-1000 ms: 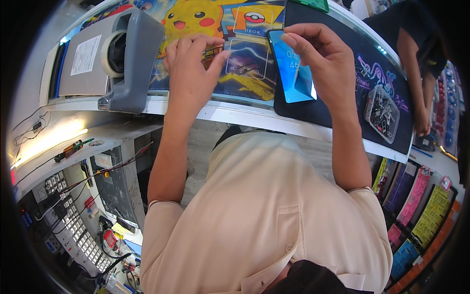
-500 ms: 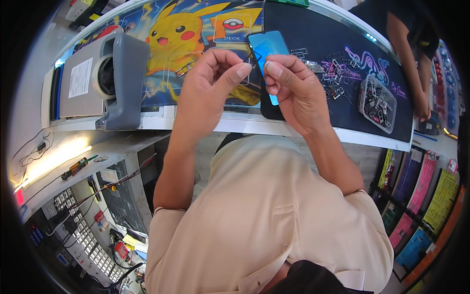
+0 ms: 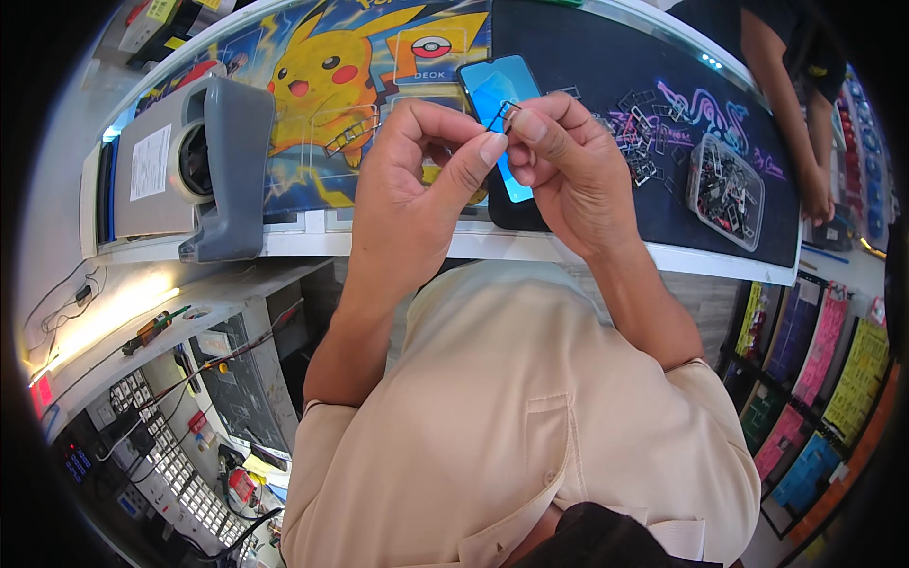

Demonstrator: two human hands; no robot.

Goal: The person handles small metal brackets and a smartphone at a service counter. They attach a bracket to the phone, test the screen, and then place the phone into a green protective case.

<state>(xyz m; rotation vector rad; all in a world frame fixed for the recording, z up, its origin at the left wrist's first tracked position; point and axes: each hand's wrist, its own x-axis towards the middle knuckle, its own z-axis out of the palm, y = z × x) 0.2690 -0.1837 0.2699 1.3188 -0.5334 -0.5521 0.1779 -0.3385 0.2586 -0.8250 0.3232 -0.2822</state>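
My left hand (image 3: 407, 194) and my right hand (image 3: 582, 180) meet over a phone (image 3: 494, 78) with a lit blue screen. Both pinch a small, thin dark frame (image 3: 500, 117), resembling a SIM tray, between thumbs and fingertips. The phone lies at the left side of a dark mat (image 3: 578, 52). Loose trays (image 3: 642, 128) are scattered right of my right hand, beside a clear plastic container (image 3: 727, 189) full of them. A few more small pieces (image 3: 352, 137) lie on the yellow cartoon mat (image 3: 312, 47), left of my hands.
A grey machine with a round opening (image 3: 232, 227) and a silver panel (image 3: 123, 218) occupy the counter's left. Another person's arm (image 3: 805, 161) hangs at the right. The white counter edge (image 3: 720, 265) runs above shelves of coloured packets (image 3: 819, 350). A wired bench (image 3: 227, 303) is lower left.
My left hand has moved right from the cartoon mat and my right hand has shifted left, so they now meet over the phone, pinching the small frame between them.
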